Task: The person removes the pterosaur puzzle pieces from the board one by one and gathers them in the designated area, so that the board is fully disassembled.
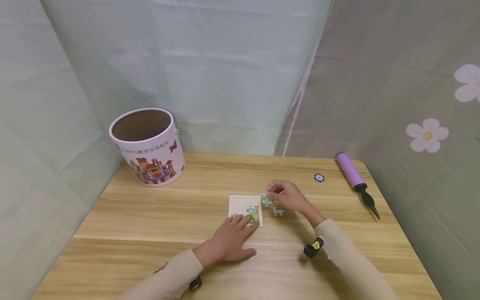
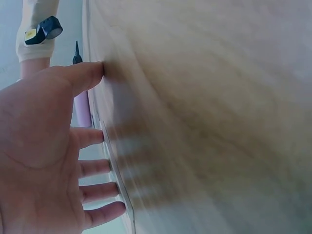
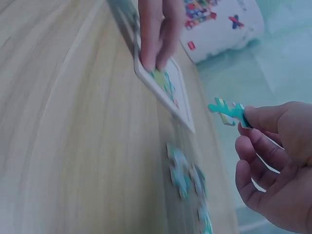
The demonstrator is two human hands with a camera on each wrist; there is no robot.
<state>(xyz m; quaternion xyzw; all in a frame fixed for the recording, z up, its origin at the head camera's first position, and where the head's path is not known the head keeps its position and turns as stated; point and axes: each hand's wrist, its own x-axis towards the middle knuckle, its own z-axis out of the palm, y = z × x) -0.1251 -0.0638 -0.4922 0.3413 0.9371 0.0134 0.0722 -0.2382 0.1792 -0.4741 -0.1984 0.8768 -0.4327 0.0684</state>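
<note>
The right hand [image 1: 288, 196] is pinching a teal puzzle piece [image 3: 228, 111] between thumb and fingers, holding it in the air just right of the puzzle tray [image 1: 245, 209]. The left hand [image 1: 231, 239] is lying flat, its straight fingers pressing the tray's near edge. The thin tab could slip from the pinch, I think, or the tray could slide. Loose pieces [image 1: 278, 211] are lying beside it; the wooden table [image 1: 150, 233] is giving wide room around.

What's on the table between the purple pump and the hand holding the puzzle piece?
In the head view, a small round black-and-white disc lies on the wood between the purple pump and the right hand pinching the puzzle piece.
</note>
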